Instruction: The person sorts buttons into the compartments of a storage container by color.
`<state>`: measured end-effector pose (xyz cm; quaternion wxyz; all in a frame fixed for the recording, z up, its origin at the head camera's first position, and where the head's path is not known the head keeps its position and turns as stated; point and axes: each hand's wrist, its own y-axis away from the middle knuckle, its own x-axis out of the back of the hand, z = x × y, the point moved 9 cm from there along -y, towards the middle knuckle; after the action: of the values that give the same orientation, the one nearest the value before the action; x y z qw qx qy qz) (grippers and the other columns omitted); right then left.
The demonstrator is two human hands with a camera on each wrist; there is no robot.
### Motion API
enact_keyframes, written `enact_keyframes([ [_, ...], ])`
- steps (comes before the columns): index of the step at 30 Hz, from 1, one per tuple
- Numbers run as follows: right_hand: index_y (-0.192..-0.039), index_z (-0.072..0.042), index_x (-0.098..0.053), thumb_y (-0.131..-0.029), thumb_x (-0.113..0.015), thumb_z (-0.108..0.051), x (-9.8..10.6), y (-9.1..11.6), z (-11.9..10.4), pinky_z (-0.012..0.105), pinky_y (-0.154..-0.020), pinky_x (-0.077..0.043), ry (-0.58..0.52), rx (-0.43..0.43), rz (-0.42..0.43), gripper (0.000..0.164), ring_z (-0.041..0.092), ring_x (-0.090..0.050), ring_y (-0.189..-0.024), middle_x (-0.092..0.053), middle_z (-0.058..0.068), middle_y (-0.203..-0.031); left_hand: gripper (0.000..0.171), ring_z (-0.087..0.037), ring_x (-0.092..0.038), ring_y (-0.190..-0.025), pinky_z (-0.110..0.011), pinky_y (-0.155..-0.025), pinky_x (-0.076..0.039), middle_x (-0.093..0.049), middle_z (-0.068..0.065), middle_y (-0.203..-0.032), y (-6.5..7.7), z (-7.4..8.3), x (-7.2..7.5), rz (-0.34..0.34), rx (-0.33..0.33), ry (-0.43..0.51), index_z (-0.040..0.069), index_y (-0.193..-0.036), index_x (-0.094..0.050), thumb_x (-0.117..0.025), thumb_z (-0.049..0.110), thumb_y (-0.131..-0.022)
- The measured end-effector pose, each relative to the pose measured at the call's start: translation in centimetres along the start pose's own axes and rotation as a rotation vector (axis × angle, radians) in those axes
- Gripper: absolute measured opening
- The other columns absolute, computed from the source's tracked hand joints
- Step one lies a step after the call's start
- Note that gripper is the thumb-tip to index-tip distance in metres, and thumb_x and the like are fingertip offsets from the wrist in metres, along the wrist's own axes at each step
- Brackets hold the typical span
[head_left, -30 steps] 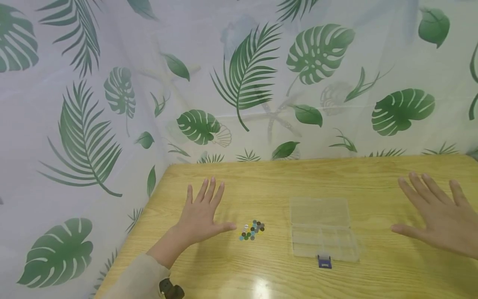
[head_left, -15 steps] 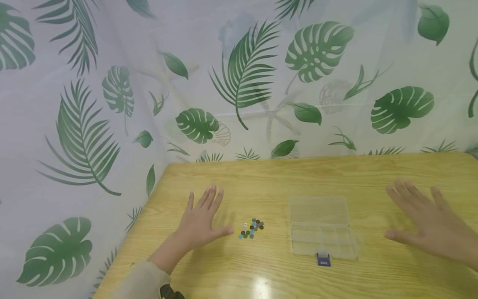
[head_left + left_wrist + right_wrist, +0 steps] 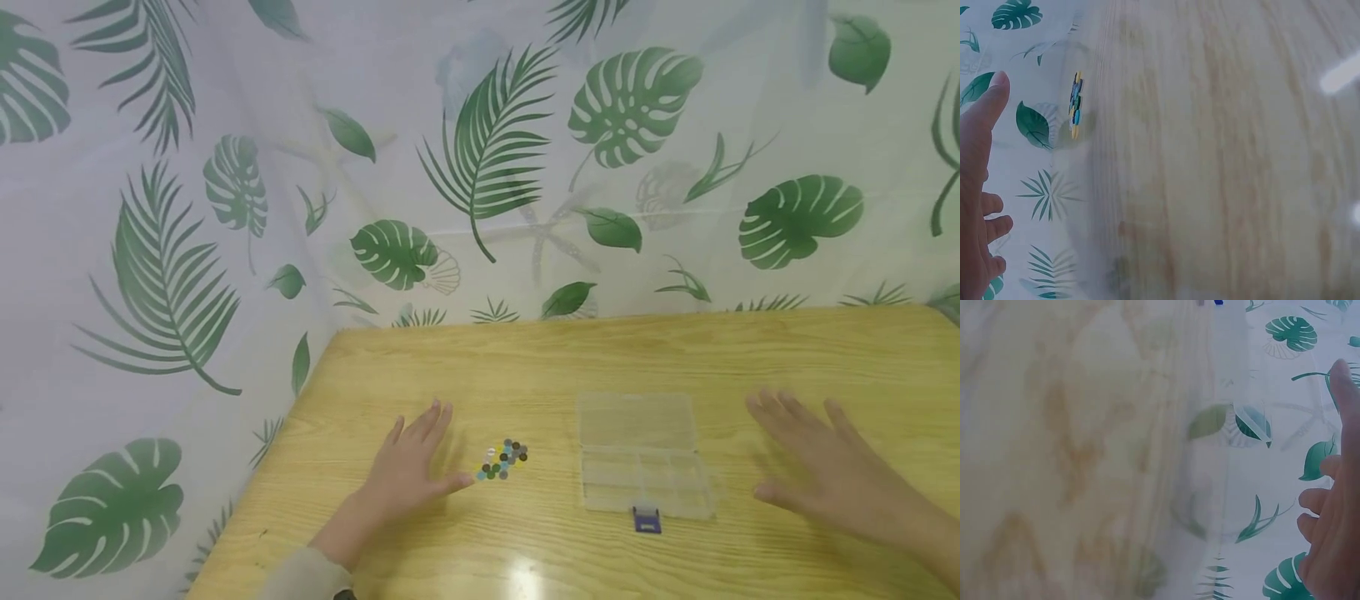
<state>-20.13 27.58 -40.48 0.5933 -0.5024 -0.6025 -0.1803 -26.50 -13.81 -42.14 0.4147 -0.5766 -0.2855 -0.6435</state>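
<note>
A small cluster of round, flat pieces (image 3: 504,459) in blue, green, yellow, grey, brown and white lies on the table. Just left of it my left hand (image 3: 408,467) is spread, its thumb tip close to the cluster's lower left edge; it holds nothing. The left wrist view shows the pieces (image 3: 1076,105) edge-on, beyond the thumb. A clear plastic compartment box (image 3: 637,483) lies with its lid (image 3: 636,421) laid back and a purple latch (image 3: 647,520) at its front. To the right of the box my right hand (image 3: 828,467) hovers with extended fingers and nothing in it.
The light wooden table (image 3: 547,358) reaches back to a white curtain (image 3: 525,167) printed with green leaves, which also hangs along the left side. A bright light reflection (image 3: 523,575) shows near the front.
My right hand has moved left, toward the box. My left hand has come down and a little nearer, its thumb closing on the pieces' edge. The pieces and box have stayed put.
</note>
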Motion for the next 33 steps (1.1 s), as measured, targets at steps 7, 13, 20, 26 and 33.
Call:
enact_keyframes([
  [7, -0.153, -0.015, -0.014, -0.080, -0.073, -0.037, -1.3, -0.2, -0.6, 0.042, -0.113, 0.016, -0.038, 0.009, -0.001, 0.096, -0.005, 0.010, -0.139, -0.007, -0.003, -0.156, 0.082, -0.035, -0.032, -0.137, -0.059, -0.110, -0.016, -0.028, -0.017, -0.151, 0.0, 0.0, -1.0, 0.016, 0.000, 0.062, 0.012, -0.148, -0.030, -0.051, 0.063, -0.087],
  [13, -0.151, -0.011, -0.019, -0.077, -0.075, -0.034, -1.8, -0.8, -1.3, 0.033, -0.114, 0.013, -0.070, 0.067, 0.031, 0.096, -0.003, 0.005, -0.141, -0.007, -0.008, -0.155, 0.078, -0.030, -0.026, -0.140, -0.057, -0.112, -0.011, -0.029, -0.014, -0.152, 0.5, -0.3, -1.6, -0.010, 0.053, 0.248, 0.016, -0.148, -0.030, -0.051, 0.061, -0.088],
  [20, -0.146, -0.004, -0.032, -0.074, -0.078, -0.026, -2.9, -0.7, -2.0, 0.017, -0.112, 0.007, -0.169, 0.130, 0.047, 0.088, -0.004, -0.003, -0.141, -0.008, -0.014, -0.154, 0.073, -0.029, -0.020, -0.143, -0.056, -0.113, -0.004, -0.025, -0.013, -0.153, 0.8, -0.2, -2.9, -0.042, 0.036, 0.463, 0.016, -0.146, -0.035, -0.057, 0.054, -0.088],
  [26, -0.146, -0.005, -0.033, -0.075, -0.078, -0.021, -3.7, -0.3, -2.4, 0.012, -0.110, 0.004, -0.202, 0.116, 0.025, 0.086, -0.005, -0.005, -0.141, -0.007, -0.014, -0.155, 0.064, -0.030, -0.015, -0.143, -0.057, -0.111, 0.005, -0.025, -0.014, -0.153, 0.8, 0.3, -4.4, -0.091, -0.049, 0.581, 0.014, -0.144, -0.039, -0.059, 0.044, -0.090],
  [33, -0.148, -0.011, -0.030, -0.081, -0.073, -0.021, -4.3, -0.3, -2.4, 0.008, -0.108, 0.004, -0.217, 0.024, -0.040, 0.080, -0.011, 0.001, -0.138, -0.017, 0.004, -0.156, 0.054, -0.032, -0.022, -0.141, -0.059, -0.111, 0.002, -0.032, -0.013, -0.150, 0.5, 0.0, -4.5, 0.006, -0.081, 0.521, 0.015, -0.137, -0.050, -0.059, 0.041, -0.091],
])
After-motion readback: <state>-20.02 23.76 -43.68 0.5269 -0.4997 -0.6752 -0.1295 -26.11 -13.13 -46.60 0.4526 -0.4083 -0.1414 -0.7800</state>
